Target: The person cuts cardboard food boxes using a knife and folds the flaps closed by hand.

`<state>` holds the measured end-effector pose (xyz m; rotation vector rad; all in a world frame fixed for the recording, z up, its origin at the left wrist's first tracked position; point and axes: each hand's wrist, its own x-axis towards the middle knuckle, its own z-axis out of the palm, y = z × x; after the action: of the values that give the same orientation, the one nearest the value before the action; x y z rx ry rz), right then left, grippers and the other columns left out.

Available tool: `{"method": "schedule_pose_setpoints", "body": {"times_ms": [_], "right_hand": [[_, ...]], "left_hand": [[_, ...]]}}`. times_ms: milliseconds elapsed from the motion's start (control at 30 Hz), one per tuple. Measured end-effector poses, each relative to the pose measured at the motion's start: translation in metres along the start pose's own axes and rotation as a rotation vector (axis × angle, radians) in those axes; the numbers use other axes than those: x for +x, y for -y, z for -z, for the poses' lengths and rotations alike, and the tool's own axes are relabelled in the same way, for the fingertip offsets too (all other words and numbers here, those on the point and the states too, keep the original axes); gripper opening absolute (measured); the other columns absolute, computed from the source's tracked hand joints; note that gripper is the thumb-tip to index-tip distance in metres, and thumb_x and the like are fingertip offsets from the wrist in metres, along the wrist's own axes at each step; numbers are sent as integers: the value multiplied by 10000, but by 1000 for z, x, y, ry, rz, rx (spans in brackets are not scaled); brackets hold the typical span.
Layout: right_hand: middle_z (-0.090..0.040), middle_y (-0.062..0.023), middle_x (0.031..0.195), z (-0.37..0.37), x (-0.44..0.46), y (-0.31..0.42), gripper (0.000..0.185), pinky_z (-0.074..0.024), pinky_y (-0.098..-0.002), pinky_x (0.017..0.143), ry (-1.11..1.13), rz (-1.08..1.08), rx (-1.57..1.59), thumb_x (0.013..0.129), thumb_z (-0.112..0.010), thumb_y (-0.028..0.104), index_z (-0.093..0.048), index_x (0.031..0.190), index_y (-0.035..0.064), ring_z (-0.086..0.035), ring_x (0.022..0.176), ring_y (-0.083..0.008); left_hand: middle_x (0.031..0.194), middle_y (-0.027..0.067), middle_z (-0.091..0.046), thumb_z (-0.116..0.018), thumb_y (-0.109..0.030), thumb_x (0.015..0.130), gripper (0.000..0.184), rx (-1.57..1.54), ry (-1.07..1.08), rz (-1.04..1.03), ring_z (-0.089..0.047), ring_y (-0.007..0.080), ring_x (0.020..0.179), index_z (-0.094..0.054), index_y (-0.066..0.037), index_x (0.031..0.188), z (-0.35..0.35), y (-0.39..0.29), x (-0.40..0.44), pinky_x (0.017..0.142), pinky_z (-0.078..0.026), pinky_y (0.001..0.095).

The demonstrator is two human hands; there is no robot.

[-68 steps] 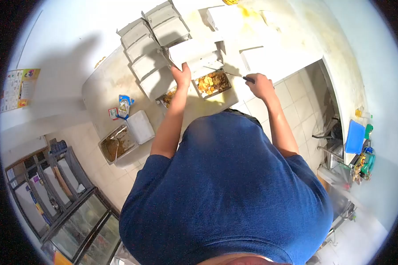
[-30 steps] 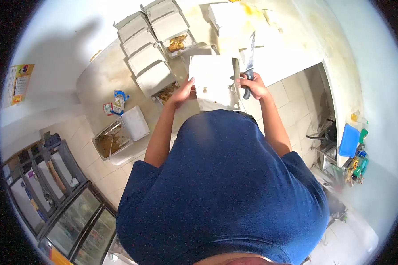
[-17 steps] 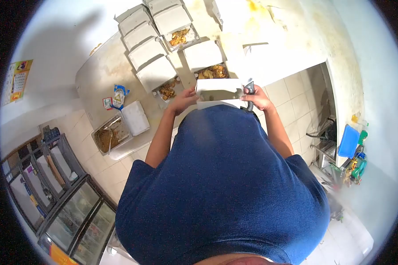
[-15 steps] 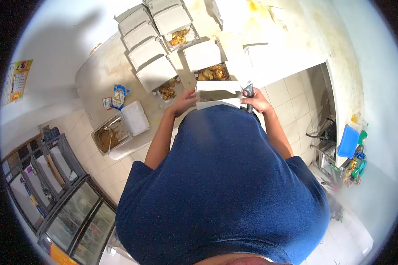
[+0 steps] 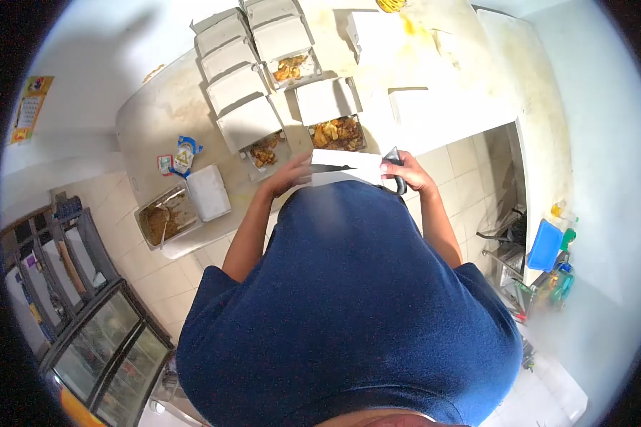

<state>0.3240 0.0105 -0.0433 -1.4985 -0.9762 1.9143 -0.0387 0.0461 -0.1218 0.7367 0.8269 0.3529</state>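
Two hands flank a white box (image 5: pixel 345 158) at 12 o'clock, just above the blue shirt (image 5: pixel 349 299), whose bulge hides the box's near side. A narrow dark gap crosses the box; what lies inside cannot be made out. Its long axis runs roughly from 9 to 3 o'clock. The left hand (image 5: pixel 290 176) meets the 9 o'clock end with its fingers partly extended; their tips are hard to see, so how firmly they grip cannot be told. At the 3 o'clock end, the right hand (image 5: pixel 409 174) has its thumb against the box, and its fingers are curled around the black handle of a knife (image 5: pixel 402 186). The handle runs nearly 12 to 6 o'clock, its upper end leaning toward 11; the blade is lost in glare or hidden. Just beyond the held box, toward 12 o'clock, an open box of food (image 5: pixel 338 134) rests on the surface (image 5: pixel 167 114), partly washed out by light.
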Motion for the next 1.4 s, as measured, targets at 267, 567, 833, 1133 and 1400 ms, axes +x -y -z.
{"method": "schedule_pose_setpoints", "body": {"times_ms": [267, 567, 833, 1133, 1400], "right_hand": [[-637, -113, 1021, -3, 1, 5, 475, -574, -349, 798, 28, 22, -36, 824, -747, 263, -577, 1130, -58, -634, 888, -200], [-617, -106, 973, -7, 7, 8, 414, -600, -351, 769, 31, 6, 7, 838, -717, 252, -583, 1074, -61, -629, 875, -189], [-612, -85, 923, -10, 8, 10, 393, -603, -343, 749, 48, 28, 0, 836, -725, 261, -596, 1042, -48, -624, 844, -176], [-661, -66, 867, -9, -11, 16, 290, -529, -292, 721, 151, -5, -116, 760, -798, 190, -612, 903, 20, -638, 796, -142], [-518, 70, 753, -19, -10, -2, 298, -435, -205, 627, -75, 315, -94, 732, -837, 2, -585, 873, 76, -505, 699, -41]], "left_hand": [[1367, 129, -524, -680, -208, 886, 635, 82, -41, 2, -562, 220, 1171, -415, -70, 1447, -15, -19, -25, 982, -490, 373], [1420, 191, -476, -790, -250, 802, 737, 140, 19, -135, -447, 289, 1323, -444, -41, 1418, 1, 6, -15, 1080, -399, 417], [1419, 197, -473, -810, -248, 781, 795, 95, -53, -91, -444, 314, 1329, -416, -12, 1431, -11, -3, -24, 1075, -404, 414], [1421, 106, -504, -792, -242, 795, 720, 318, 60, -270, -469, 272, 1320, -464, -77, 1414, -23, -8, -32, 1061, -426, 404], [1276, 115, -619, -767, -284, 832, 608, 418, -167, -237, -572, 258, 1206, -505, -85, 1343, -44, -17, -11, 1023, -427, 385]]}}
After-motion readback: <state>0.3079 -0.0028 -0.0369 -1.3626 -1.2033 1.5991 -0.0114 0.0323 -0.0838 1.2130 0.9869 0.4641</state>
